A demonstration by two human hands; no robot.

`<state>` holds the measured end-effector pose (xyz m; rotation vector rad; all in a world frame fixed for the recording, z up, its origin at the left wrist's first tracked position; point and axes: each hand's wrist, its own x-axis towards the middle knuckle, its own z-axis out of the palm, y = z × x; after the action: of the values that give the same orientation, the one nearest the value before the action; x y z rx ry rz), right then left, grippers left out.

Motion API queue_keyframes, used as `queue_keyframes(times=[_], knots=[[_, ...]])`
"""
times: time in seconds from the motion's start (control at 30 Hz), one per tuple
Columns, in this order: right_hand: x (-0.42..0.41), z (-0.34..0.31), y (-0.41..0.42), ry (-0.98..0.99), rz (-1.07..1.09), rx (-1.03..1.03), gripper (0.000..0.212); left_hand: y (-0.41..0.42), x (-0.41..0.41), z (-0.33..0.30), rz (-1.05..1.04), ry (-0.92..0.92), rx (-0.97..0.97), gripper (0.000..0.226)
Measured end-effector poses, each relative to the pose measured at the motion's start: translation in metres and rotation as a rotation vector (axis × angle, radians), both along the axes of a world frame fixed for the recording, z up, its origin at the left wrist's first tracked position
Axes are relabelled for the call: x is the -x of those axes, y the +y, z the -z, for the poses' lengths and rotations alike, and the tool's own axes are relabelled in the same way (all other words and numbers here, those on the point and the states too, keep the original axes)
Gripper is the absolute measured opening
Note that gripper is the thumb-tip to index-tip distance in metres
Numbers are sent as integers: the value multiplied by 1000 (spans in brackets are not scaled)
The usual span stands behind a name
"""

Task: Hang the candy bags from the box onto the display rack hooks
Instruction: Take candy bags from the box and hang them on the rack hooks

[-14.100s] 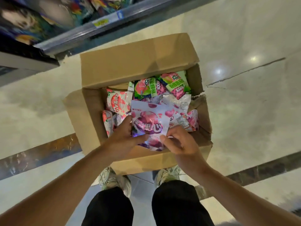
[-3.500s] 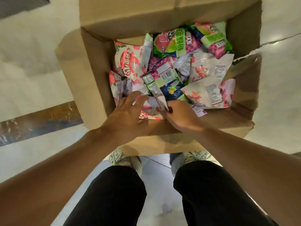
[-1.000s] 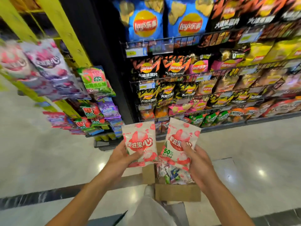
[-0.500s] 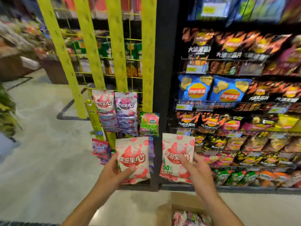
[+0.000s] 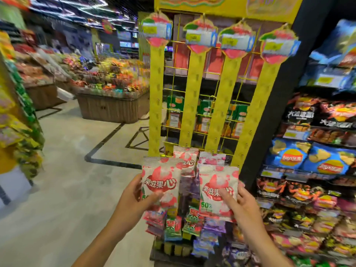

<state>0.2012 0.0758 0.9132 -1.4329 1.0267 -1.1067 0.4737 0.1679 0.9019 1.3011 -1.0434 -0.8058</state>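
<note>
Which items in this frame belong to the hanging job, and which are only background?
Job:
left hand gripping a red-and-white candy bag
right hand gripping a second candy bag
yellow display rack
bags already hanging

Background:
chip shelves
produce stand
</note>
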Motion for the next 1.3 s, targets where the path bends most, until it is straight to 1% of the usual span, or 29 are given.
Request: queue_keyframes(times=[0.07,0.1,0.2,0.27,0.37,0.43,0.5,0.6,0.67,0.83,0.9,1.07,1.2,1.3], knots=[[-8,-1,-10,8,13,23,66,-11,-6,-4,5,-26,27,57],[-11,-1,-15,15,18,33,66,-17,-7,-5,-3,-39,42,55],[-19,-9,-31,32,5,97,35,-39,-7,-12,-7,-60,50,56],[-23,-16,-45,24,20,135,29,-55,-7,-18,5,-72,60,56],[-26,-23,-68,-39,46,152,24,-85,-9,-19,3,-116,78,56],[-27,-24,-83,-58,52,173,23,-105,-8,-18,-8,-145,92,66],[-27,-24,-97,-75,53,181,22,-124,-6,-16,-18,-179,113,80],[-25,-24,-120,-96,33,177,23,-147,2,-17,-26,-214,188,94],[-24,-27,-134,-93,31,189,25,-161,4,-17,-32,-241,231,91],[-28,-34,-157,-82,42,232,24,-195,-5,-14,-17,-229,270,66],[-31,-37,-161,-84,48,246,22,-205,-8,-15,-15,-220,284,62],[-37,-37,-170,-94,84,251,20,-227,-15,-9,-14,-269,260,63],[-42,-28,-174,-86,100,242,22,-233,-16,18,-37,-305,204,64],[-48,-16,-173,-89,118,213,23,-231,-17,43,-9,-320,139,66]])
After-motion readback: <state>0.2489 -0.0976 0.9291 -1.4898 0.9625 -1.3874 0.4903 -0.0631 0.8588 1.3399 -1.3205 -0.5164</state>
